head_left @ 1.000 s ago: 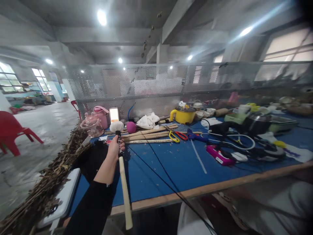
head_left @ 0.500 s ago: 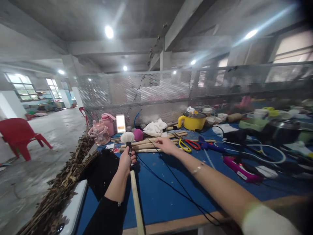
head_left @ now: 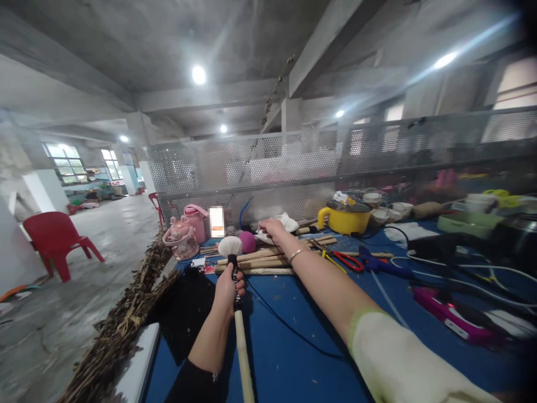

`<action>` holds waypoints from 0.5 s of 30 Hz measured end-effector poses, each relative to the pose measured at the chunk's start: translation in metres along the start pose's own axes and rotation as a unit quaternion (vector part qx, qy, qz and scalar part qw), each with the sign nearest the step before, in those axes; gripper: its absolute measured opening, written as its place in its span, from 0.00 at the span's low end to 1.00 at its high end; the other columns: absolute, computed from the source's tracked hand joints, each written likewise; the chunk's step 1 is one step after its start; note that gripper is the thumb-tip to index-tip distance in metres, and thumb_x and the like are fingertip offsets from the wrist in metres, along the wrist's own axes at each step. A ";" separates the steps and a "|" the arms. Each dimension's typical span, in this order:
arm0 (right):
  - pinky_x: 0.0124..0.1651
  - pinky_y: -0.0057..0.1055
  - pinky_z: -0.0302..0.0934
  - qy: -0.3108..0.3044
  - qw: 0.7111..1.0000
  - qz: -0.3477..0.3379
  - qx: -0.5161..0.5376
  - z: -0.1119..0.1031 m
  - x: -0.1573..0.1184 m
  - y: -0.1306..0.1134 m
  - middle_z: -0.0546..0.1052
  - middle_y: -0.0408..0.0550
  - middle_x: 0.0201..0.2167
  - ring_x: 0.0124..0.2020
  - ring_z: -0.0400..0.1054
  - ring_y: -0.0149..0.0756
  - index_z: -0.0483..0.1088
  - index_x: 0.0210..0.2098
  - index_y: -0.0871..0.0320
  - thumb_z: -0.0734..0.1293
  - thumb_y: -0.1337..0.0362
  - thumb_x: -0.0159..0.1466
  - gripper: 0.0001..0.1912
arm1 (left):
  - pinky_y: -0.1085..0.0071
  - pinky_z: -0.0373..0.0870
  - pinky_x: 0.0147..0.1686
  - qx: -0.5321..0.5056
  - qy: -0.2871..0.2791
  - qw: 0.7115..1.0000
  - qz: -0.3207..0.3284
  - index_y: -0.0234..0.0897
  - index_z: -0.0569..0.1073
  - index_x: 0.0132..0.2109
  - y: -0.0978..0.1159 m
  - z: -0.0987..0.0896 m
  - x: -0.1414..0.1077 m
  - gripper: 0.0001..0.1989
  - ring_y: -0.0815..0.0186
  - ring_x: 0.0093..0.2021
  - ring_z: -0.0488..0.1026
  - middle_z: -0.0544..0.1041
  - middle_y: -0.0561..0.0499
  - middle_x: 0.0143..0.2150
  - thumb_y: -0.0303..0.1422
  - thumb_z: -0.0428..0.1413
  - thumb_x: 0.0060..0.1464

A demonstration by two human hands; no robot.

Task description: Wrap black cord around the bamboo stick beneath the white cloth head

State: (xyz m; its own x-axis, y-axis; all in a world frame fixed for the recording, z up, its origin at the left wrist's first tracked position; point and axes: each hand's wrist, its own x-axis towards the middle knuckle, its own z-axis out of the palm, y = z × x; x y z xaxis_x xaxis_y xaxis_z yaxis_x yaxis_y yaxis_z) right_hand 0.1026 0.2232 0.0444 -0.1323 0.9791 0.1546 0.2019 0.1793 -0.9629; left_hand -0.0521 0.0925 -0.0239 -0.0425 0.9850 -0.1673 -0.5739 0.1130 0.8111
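Note:
My left hand (head_left: pixel 230 286) is wrapped round a pale wooden stick (head_left: pixel 243 350) just below its padded white round head (head_left: pixel 230 247), which makes it look like a mallet. Black cord with white showing through is wound about the stick at my grip. My right hand (head_left: pixel 272 228) is stretched out over the table in front of a crumpled white cloth or bag (head_left: pixel 289 222), fingers bent together; whatever they hold is too small to make out. A thin black cord (head_left: pixel 289 321) runs from near my left hand toward my right forearm.
Wooden sticks (head_left: pixel 268 262) and a purple ball (head_left: pixel 247 242) lie beyond my hands. To the right are red-handled scissors (head_left: pixel 350 262), a blue glue gun (head_left: pixel 380 263), a yellow pot (head_left: pixel 347 218) and a magenta device (head_left: pixel 444 316). Dried stalks (head_left: pixel 121 319) line the left edge.
My right hand has moved farther back and up, toward the white cloth. One black cord that ran near it no longer shows. My left hand keeps its grip; the view has shifted slightly.

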 end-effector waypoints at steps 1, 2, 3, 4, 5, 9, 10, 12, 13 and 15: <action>0.43 0.41 0.64 0.006 1.000 0.012 0.027 -0.004 0.005 -0.011 0.68 0.52 0.47 0.43 0.67 0.38 0.64 0.49 0.61 0.61 0.61 0.63 0.17 | 0.82 0.45 0.10 0.000 0.001 1.000 0.000 0.35 0.63 0.34 0.000 0.000 0.000 0.10 0.79 0.11 0.50 0.57 0.60 0.17 0.39 0.50 0.54; 0.42 0.39 0.65 0.013 0.999 0.027 0.045 -0.008 0.009 -0.022 0.69 0.52 0.46 0.42 0.67 0.37 0.64 0.49 0.61 0.61 0.61 0.63 0.16 | 0.82 0.45 0.10 0.000 0.001 1.000 -0.001 0.35 0.63 0.34 0.000 0.000 0.000 0.10 0.79 0.11 0.50 0.57 0.60 0.17 0.39 0.49 0.54; 0.39 0.37 0.65 0.019 0.997 0.036 0.062 -0.013 0.012 -0.034 0.70 0.51 0.43 0.39 0.68 0.35 0.65 0.47 0.62 0.61 0.61 0.64 0.15 | 0.82 0.45 0.10 0.001 0.001 1.000 -0.001 0.35 0.63 0.34 0.000 0.000 0.001 0.10 0.79 0.11 0.50 0.57 0.60 0.17 0.38 0.49 0.54; 0.36 0.33 0.65 0.023 0.996 0.038 0.083 -0.018 0.014 -0.047 0.71 0.50 0.40 0.35 0.68 0.32 0.65 0.45 0.63 0.60 0.61 0.64 0.13 | 0.82 0.45 0.10 0.003 -0.001 1.000 -0.001 0.35 0.63 0.34 0.000 0.000 0.001 0.09 0.79 0.11 0.50 0.57 0.60 0.18 0.38 0.49 0.54; 0.32 0.30 0.63 0.022 0.994 0.038 0.103 -0.024 0.015 -0.060 0.72 0.48 0.35 0.30 0.67 0.29 0.66 0.41 0.63 0.59 0.62 0.65 0.11 | 0.82 0.45 0.10 0.005 -0.003 1.000 -0.001 0.35 0.63 0.34 0.000 0.000 0.001 0.09 0.79 0.11 0.50 0.57 0.60 0.18 0.38 0.49 0.54; 0.25 0.25 0.57 -0.010 0.985 0.029 0.168 -0.046 0.006 -0.112 0.70 0.44 0.20 0.20 0.61 0.25 0.66 0.28 0.62 0.60 0.63 0.64 0.11 | 0.83 0.45 0.11 0.019 -0.012 1.000 0.001 0.35 0.62 0.34 -0.002 0.000 0.002 0.09 0.79 0.11 0.50 0.57 0.60 0.17 0.37 0.48 0.55; 0.26 0.25 0.57 -0.020 0.983 0.028 0.180 -0.051 0.002 -0.124 0.70 0.43 0.19 0.20 0.61 0.26 0.66 0.27 0.62 0.60 0.63 0.64 0.11 | 0.83 0.45 0.11 0.022 -0.013 1.000 0.001 0.35 0.62 0.34 -0.003 0.000 0.002 0.08 0.79 0.11 0.50 0.58 0.60 0.17 0.37 0.48 0.55; 0.28 0.26 0.57 -0.039 0.976 0.027 0.213 -0.059 -0.007 -0.143 0.70 0.42 0.19 0.21 0.63 0.26 0.66 0.28 0.61 0.61 0.62 0.63 0.11 | 0.83 0.45 0.10 0.025 -0.015 1.000 0.001 0.35 0.62 0.34 -0.003 0.000 0.002 0.08 0.79 0.11 0.50 0.58 0.60 0.17 0.36 0.47 0.56; 0.29 0.26 0.57 -0.048 0.971 0.025 0.234 -0.062 -0.012 -0.150 0.71 0.42 0.20 0.22 0.63 0.27 0.66 0.28 0.61 0.61 0.62 0.63 0.10 | 0.83 0.45 0.10 0.026 -0.015 1.000 0.001 0.35 0.62 0.34 -0.003 0.000 0.001 0.08 0.79 0.11 0.50 0.58 0.60 0.17 0.35 0.47 0.56; 0.30 0.28 0.57 -0.064 0.960 0.022 0.271 -0.067 -0.023 -0.158 0.71 0.42 0.21 0.23 0.64 0.28 0.65 0.29 0.60 0.61 0.62 0.63 0.09 | 0.83 0.46 0.10 0.026 -0.018 0.999 0.000 0.35 0.62 0.34 -0.003 0.001 0.000 0.07 0.79 0.11 0.50 0.58 0.60 0.17 0.35 0.47 0.56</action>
State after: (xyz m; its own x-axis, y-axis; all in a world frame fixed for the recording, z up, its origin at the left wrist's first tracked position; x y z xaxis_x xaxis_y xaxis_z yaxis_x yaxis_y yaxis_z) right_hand 0.1388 0.1787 0.2078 -0.2611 0.9583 0.1158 -0.3208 0.0270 -0.9468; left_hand -0.0495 0.0920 -0.0256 -0.0126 0.9890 -0.1470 -0.5303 0.1180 0.8395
